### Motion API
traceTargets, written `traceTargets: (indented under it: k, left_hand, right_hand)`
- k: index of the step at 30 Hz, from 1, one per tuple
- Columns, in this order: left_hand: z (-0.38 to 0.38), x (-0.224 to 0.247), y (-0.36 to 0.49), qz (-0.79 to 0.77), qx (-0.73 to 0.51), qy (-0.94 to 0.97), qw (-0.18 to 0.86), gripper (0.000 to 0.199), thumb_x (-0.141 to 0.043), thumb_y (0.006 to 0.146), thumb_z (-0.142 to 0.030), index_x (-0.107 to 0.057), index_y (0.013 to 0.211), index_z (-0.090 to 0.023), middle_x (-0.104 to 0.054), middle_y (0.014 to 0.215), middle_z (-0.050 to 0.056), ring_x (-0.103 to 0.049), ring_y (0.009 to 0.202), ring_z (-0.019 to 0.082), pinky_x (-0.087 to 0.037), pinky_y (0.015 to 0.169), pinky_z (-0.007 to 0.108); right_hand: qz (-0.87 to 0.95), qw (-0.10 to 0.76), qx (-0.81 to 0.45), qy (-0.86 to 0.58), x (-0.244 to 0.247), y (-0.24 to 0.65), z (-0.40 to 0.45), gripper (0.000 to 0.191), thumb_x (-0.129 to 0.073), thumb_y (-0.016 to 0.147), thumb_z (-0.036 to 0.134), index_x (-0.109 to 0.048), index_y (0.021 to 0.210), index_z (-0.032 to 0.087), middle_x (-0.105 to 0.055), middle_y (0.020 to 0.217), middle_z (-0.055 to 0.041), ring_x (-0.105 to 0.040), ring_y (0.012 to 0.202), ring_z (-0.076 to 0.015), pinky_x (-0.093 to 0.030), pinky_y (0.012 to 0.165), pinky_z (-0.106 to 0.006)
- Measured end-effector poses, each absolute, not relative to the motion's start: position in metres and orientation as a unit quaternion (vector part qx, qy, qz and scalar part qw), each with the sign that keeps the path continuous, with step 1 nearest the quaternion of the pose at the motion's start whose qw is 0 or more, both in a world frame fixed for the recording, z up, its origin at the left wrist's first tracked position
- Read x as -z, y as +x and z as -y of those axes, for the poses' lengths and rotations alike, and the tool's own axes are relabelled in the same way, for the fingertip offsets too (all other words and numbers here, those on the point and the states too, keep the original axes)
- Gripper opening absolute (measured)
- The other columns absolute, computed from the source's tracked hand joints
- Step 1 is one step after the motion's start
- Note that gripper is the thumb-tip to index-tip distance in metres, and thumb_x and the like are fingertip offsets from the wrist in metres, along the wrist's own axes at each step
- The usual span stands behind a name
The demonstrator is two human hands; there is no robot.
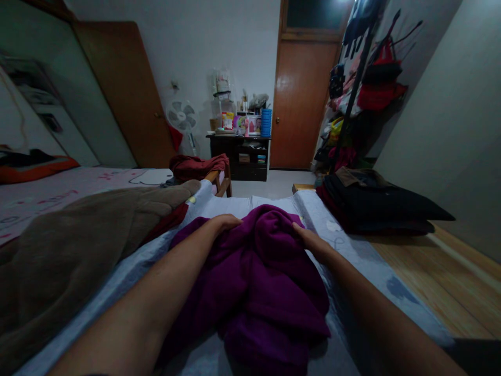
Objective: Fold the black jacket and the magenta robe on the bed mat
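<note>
A crumpled purple garment (270, 292) with thick, soft folds lies in front of me on the light patterned bed sheet (219, 206). Its far end is bunched into a rounded, hood-like fold; I cannot make out the exact kind of garment. My left hand (228, 221) grips it at the far left, the fingertips hidden in the cloth. On the far right side, my right hand (310, 239) is closed on its edge, with the thumb on top and the other fingers mostly out of sight. The near part spreads loosely between my forearms.
To the left lies a brown-grey blanket (78, 245), with a dark red cloth (199, 166) beyond it. A stack of dark folded clothes (376, 201) rests on the wooden board (442, 277) at right. A fan (183, 117) and black cabinet (238, 156) stand by the far wall.
</note>
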State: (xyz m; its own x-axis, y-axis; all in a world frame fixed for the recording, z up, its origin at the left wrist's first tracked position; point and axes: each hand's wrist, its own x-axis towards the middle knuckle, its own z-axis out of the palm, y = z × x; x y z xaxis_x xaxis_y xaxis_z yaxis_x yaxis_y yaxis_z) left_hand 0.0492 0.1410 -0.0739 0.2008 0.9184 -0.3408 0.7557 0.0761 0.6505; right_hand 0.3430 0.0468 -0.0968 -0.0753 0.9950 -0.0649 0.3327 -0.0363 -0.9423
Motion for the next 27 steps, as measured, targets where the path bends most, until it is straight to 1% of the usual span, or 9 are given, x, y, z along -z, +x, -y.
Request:
traceTargets:
  k: [2,4,6,8,13,16,19,23,27]
  left_hand:
    - [-0.14,0.072,0.05,-0.613,-0.085,0.655,0.434,0.014,-0.067,0.061,-0.031,-0.067,0.064,-0.018,-0.07,0.062,0.008,-0.067,0.059,0.027,-0.052,0.055,0.036]
    - [-0.138,0.07,0.051,-0.599,-0.096,0.65,0.458,0.012,-0.065,0.059,-0.024,-0.068,0.068,-0.018,-0.071,0.066,0.005,-0.066,0.06,0.024,-0.052,0.055,0.032]
    - [-0.137,0.069,0.051,-0.589,-0.125,0.65,0.464,0.017,-0.064,0.057,-0.02,-0.068,0.073,-0.018,-0.071,0.068,0.001,-0.065,0.06,0.02,-0.051,0.054,0.028]
    - [-0.136,0.067,0.051,-0.588,-0.162,0.649,0.455,0.022,-0.064,0.055,-0.016,-0.067,0.077,-0.017,-0.069,0.068,-0.001,-0.063,0.058,0.018,-0.049,0.051,0.026]
    - [-0.146,0.054,0.038,-0.599,-0.292,0.63,0.399,0.036,-0.061,0.064,-0.018,-0.059,0.1,-0.016,-0.068,0.081,0.001,-0.063,0.066,0.015,-0.048,0.057,0.023]
    - [-0.156,0.037,0.015,-0.605,-0.407,0.615,0.3,0.038,-0.057,0.072,-0.022,-0.054,0.11,-0.017,-0.066,0.09,0.003,-0.063,0.075,0.016,-0.049,0.064,0.025]
    - [-0.156,0.022,-0.008,-0.603,-0.472,0.636,0.095,0.031,-0.055,0.076,-0.025,-0.055,0.105,-0.018,-0.064,0.095,0.005,-0.061,0.085,0.02,-0.049,0.076,0.031]
    - [-0.134,0.026,-0.018,-0.57,-0.296,0.761,-0.091,0.025,-0.055,0.076,-0.023,-0.061,0.1,-0.023,-0.064,0.103,0.008,-0.055,0.102,0.028,-0.04,0.091,0.042]
    - [-0.117,0.046,-0.008,-0.551,-0.1,0.825,-0.077,0.021,-0.064,0.071,-0.035,-0.067,0.09,-0.027,-0.068,0.095,0.007,-0.053,0.105,0.032,-0.033,0.096,0.048]
  right_hand:
    - [0.544,0.376,-0.545,-0.516,0.091,0.336,-0.042,0.057,-0.047,0.085,0.065,-0.056,0.125,0.026,-0.067,0.115,-0.0067,-0.065,0.101,-0.0214,-0.053,0.086,-0.035]
    - [0.514,0.381,-0.594,-0.487,0.088,0.328,-0.039,0.071,-0.064,0.078,0.057,-0.04,0.139,0.029,-0.058,0.131,-0.0059,-0.062,0.11,-0.0206,-0.051,0.094,-0.035]
    - [0.516,0.367,-0.587,-0.504,0.086,0.321,-0.039,0.082,-0.075,0.07,0.046,-0.037,0.14,0.028,-0.058,0.131,-0.0074,-0.063,0.107,-0.0225,-0.052,0.092,-0.036]
    - [0.517,0.355,-0.58,-0.52,0.084,0.315,-0.04,0.078,-0.078,0.066,0.039,-0.044,0.135,0.024,-0.063,0.121,-0.0092,-0.065,0.1,-0.0253,-0.054,0.087,-0.038]
    - [0.495,0.451,-0.565,-0.481,0.062,0.324,-0.047,0.075,-0.075,0.063,0.028,-0.046,0.132,0.025,-0.067,0.116,-0.0055,-0.066,0.097,-0.0243,-0.054,0.084,-0.037]
    - [0.495,0.485,-0.527,-0.493,0.043,0.349,-0.051,0.062,-0.073,0.066,0.031,-0.054,0.124,0.022,-0.068,0.113,-0.0066,-0.067,0.094,-0.0228,-0.053,0.083,-0.034]
    - [0.504,0.506,-0.436,-0.548,0.037,0.376,-0.055,0.057,-0.073,0.068,0.036,-0.058,0.12,0.02,-0.069,0.111,-0.0074,-0.067,0.09,-0.0232,-0.053,0.076,-0.032]
    - [0.62,0.387,-0.301,-0.613,0.055,0.388,-0.056,0.038,-0.073,0.063,0.031,-0.069,0.099,0.022,-0.073,0.093,-0.0031,-0.065,0.083,-0.0227,-0.049,0.074,-0.03]
    - [0.687,0.209,-0.267,-0.643,0.07,0.38,-0.058,0.019,-0.08,0.055,0.031,-0.071,0.07,0.024,-0.069,0.066,-0.0002,-0.06,0.064,-0.0188,-0.044,0.064,-0.027]
